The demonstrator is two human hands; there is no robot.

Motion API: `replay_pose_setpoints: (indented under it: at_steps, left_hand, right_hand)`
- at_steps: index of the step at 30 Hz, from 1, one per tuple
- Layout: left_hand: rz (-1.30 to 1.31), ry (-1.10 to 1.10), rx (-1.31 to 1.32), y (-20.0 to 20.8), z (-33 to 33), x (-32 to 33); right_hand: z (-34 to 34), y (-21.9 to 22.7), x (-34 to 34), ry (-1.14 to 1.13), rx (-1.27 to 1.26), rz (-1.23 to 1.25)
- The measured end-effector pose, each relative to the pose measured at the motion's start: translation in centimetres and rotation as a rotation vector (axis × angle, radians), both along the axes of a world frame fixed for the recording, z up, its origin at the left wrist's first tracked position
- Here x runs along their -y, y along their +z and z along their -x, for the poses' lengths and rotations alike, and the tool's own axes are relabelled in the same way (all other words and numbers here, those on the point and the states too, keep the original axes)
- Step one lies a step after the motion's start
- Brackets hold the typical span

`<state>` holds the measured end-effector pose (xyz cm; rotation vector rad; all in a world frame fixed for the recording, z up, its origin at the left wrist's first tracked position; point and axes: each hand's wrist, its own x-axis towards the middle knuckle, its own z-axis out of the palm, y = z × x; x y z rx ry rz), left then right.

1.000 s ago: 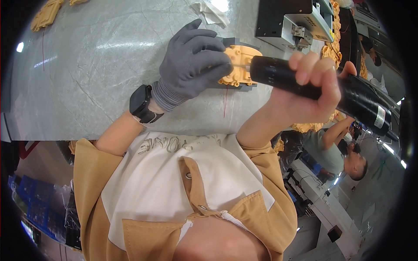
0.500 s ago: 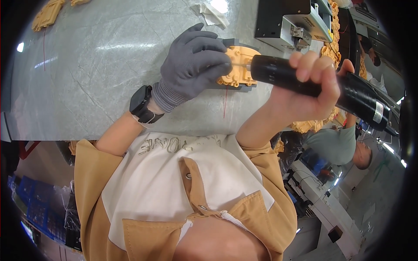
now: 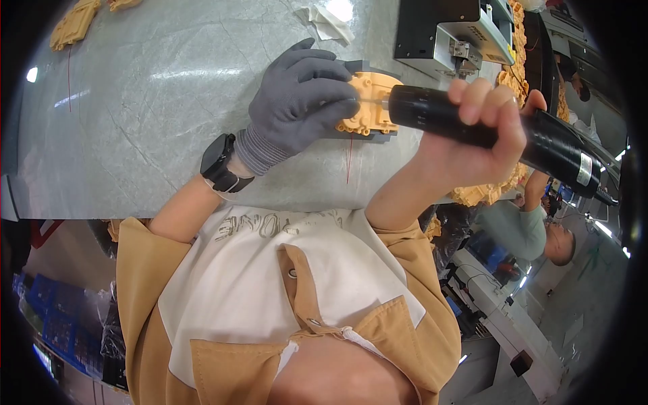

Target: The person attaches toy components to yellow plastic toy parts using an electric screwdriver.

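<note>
I see the tan moulded plastic part (image 3: 369,102) lying on the grey worktable (image 3: 135,135), at about one o'clock from the middle of the view, seated on a dark fixture plate whose edge shows beneath it. My left hand (image 3: 300,101), in a grey knit glove, lies over the part's nine o'clock side with the fingers curled down onto it, pinning it in place. My right hand (image 3: 482,131), bare, is wrapped fully around a black electric screwdriver (image 3: 499,131); its thin bit meets the part at the three o'clock edge, just beside the gloved fingertips. The driver's body runs off toward four o'clock, with a light band near its far end.

A black smartwatch (image 3: 219,162) sits on my left wrist, at seven o'clock from the glove. At twelve o'clock from the part lies a crumpled white wipe (image 3: 327,23), and at one o'clock stands a black and grey machine (image 3: 449,30). More tan mouldings (image 3: 74,23) rest at the far ten o'clock corner of the table. Another person (image 3: 533,226) shows at four o'clock, well apart.
</note>
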<state>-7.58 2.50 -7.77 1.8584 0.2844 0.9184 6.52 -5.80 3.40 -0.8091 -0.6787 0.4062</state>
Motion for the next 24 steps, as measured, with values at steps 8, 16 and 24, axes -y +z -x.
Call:
replay_pose_setpoints:
  at_steps: [8, 16, 24]
  left_hand:
    - [-0.023, -0.005, -0.019, -0.16, 0.00, 0.11]
    - [-0.016, -0.013, -0.021, -0.33, -0.08, 0.49]
    - [-0.046, 0.012, -0.033, -0.20, -0.18, 0.30]
  right_hand:
    - [-0.11, -0.07, 0.06, -0.009, 0.002, 0.011]
    - [0.37, 0.10, 0.13, 0.106, 0.086, 0.076]
    - [0.14, -0.13, -0.11, 0.031, 0.036, 0.020]
